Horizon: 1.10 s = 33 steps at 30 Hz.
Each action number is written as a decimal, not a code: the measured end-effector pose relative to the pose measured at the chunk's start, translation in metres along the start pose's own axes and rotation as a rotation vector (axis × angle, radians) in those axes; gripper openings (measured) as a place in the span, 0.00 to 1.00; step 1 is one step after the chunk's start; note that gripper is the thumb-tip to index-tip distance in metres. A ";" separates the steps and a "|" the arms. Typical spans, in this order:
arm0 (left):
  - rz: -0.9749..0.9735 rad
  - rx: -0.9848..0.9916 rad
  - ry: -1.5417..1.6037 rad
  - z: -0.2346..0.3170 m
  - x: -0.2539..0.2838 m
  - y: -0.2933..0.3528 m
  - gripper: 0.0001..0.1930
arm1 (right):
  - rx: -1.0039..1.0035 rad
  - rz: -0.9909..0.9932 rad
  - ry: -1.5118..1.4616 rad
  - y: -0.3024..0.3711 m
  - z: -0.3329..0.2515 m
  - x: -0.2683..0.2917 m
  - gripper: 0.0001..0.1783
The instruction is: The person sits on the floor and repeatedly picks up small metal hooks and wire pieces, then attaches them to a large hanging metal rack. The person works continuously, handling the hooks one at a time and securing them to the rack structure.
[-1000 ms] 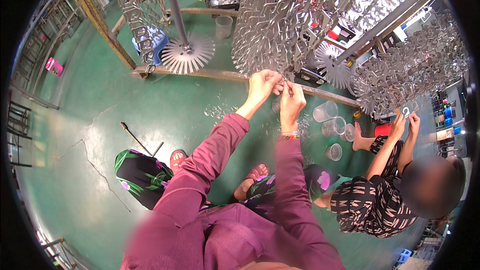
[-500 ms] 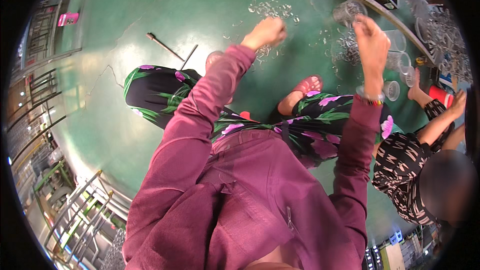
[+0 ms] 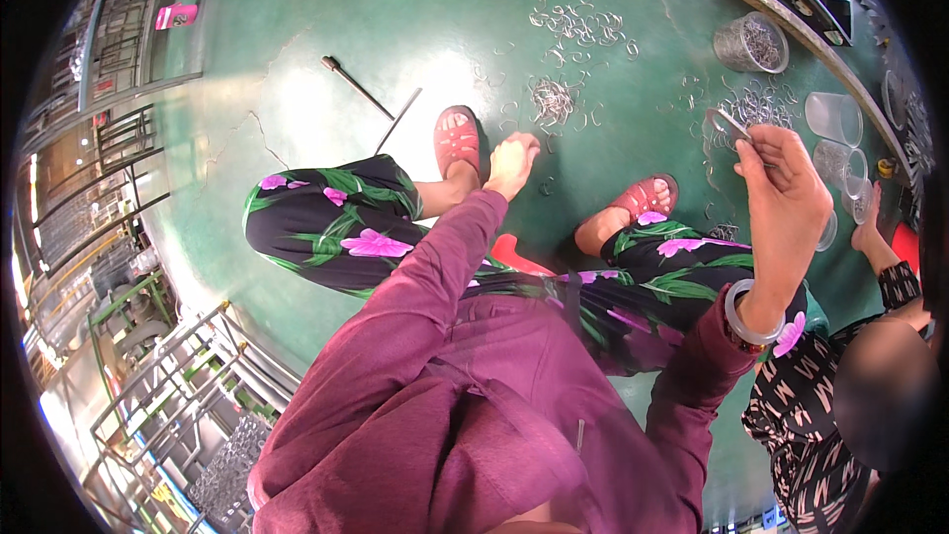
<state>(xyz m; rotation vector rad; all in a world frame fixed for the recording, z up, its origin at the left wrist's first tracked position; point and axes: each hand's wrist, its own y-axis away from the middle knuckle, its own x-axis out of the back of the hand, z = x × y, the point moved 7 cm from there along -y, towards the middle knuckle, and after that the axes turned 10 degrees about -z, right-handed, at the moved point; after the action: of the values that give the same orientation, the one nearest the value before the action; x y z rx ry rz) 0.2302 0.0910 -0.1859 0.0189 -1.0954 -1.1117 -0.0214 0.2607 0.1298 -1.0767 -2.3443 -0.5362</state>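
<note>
Pinched between the thumb and finger of my right hand (image 3: 786,200) is a curved metal hook (image 3: 733,126), raised over the floor. My left hand (image 3: 512,166) hovers between my feet with its fingers closed; whatever is in them, if anything, is hidden. Just beyond it lies a small heap of metal hooks (image 3: 552,101), and farther off a looser spread of hooks (image 3: 583,28). Past my right hand sits another pile of hooks (image 3: 759,109), next to a clear plastic tub (image 3: 749,44) lying tilted with hooks inside.
Clear plastic cups (image 3: 833,119) stand or lie on the right. A metal rod with a socket end (image 3: 358,87) and a thin dark bar (image 3: 398,122) lie left of my foot. A person in patterned black clothing (image 3: 806,425) sits close on my right. A curved edge (image 3: 791,15) borders the far right.
My right hand has come nearer, and the hook in it now shows clearly. My left hand has drawn back from the hooks toward my feet. The view has shifted a little.
</note>
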 end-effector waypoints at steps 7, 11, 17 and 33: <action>-0.103 -0.427 -0.429 -0.006 -0.022 -0.036 0.13 | 0.038 0.096 -0.074 0.000 0.005 0.007 0.07; 0.097 -0.454 -0.664 0.012 -0.014 -0.019 0.17 | 0.090 0.076 -0.085 -0.004 0.005 0.006 0.07; 0.034 -0.005 -0.125 -0.012 0.009 -0.053 0.09 | 0.076 -0.066 -0.215 -0.032 0.021 -0.034 0.11; 0.308 -0.810 0.538 0.286 0.232 0.067 0.08 | 0.241 0.135 -0.610 -0.005 -0.049 -0.026 0.11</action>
<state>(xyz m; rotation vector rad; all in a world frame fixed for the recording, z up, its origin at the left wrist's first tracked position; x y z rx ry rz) 0.0769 0.0952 0.1549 -0.4501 -0.1165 -1.1089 0.0030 0.2166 0.1527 -1.4114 -2.7156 0.1558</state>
